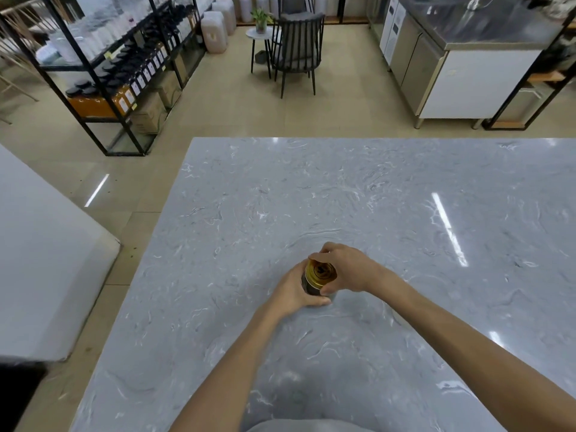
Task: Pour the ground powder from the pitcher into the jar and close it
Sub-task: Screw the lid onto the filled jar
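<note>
A small dark jar (311,287) stands on the grey marble table (343,188), a little in front of the table's middle. A gold lid (321,271) sits on top of the jar. My left hand (294,291) wraps around the jar's body from the left. My right hand (346,268) grips the lid from the right, with fingers curled over its far edge and the thumb at its near edge. Most of the jar's body is hidden by my hands. No pitcher is in view.
Black shelving (103,73) with bottles and boxes stands on the floor at the far left. A dark chair (296,48) and a small round side table (260,34) stand beyond the table. A steel counter unit (452,63) is at the far right. A white surface (37,260) lies to the left.
</note>
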Demonstrator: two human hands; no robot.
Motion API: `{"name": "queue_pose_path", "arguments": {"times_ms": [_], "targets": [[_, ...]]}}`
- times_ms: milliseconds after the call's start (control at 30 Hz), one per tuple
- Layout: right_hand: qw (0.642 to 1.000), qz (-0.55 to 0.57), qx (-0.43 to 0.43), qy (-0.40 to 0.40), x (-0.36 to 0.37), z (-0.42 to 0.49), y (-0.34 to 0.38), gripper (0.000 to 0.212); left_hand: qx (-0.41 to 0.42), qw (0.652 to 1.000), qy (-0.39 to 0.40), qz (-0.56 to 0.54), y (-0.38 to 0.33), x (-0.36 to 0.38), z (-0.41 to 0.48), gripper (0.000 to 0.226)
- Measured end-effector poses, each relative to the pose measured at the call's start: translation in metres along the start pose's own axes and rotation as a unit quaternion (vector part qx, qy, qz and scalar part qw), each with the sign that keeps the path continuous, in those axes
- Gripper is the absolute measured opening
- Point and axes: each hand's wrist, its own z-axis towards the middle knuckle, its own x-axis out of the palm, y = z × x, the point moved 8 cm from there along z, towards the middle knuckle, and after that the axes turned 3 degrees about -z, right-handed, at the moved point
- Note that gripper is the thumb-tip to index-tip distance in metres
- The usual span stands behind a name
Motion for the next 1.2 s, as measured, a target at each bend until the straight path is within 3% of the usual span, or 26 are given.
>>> {"name": "queue_pose_path", "arguments": {"times_ms": [233,333,433,633,733,800,867,967,1067,1133,1200], "targets": [[1.0,-0.004,-0.021,0.021,-0.001,-0.009,0.01,0.071,-0.001,0.998,0.052,0.042,-0.002,-0.002,0.001,0.092],[0.994,-0.039,0.093,-0.046,0.006,-0.015,0.016,0.065,0.0,1.0,0.014,0.018,-0.006,0.002,-0.004,0.081],[0.965,-0.071,0.229,-0.108,0.017,-0.026,0.02,0.069,0.009,0.998,-0.052,-0.015,-0.008,0.007,-0.013,0.074],[0.943,-0.121,0.293,-0.102,0.008,-0.046,0.01,0.079,0.019,0.997,-0.073,-0.026,0.004,0.008,-0.014,0.064],[0.961,-0.046,0.236,-0.134,-0.003,-0.04,-0.004,0.071,0.015,0.997,-0.071,-0.024,0.001,0.01,-0.013,0.069],[0.983,0.086,0.134,-0.089,0.001,-0.024,0.008,0.063,0.017,0.997,-0.069,0.007,-0.002,0.01,-0.012,0.07],[0.986,0.117,0.098,-0.068,0.009,-0.019,0.023,0.058,0.021,0.998,-0.06,0.021,-0.002,0.011,-0.009,0.069],[0.963,-0.012,0.239,-0.127,0.026,-0.035,0.011,0.062,0.021,0.997,-0.062,0.028,-0.002,0.01,-0.005,0.078],[0.945,-0.033,0.299,-0.13,0.032,-0.046,-0.001,0.058,0.02,0.998,-0.066,0.006,0.0,0.009,-0.007,0.08],[0.96,0.007,0.235,-0.149,0.024,-0.036,0.0,0.065,0.021,0.998,-0.06,0.01,0.001,0.009,-0.007,0.083],[0.985,0.071,0.108,-0.117,0.021,-0.022,0.014,0.068,0.026,0.998,-0.049,0.03,0.0,0.01,-0.006,0.083]]}}
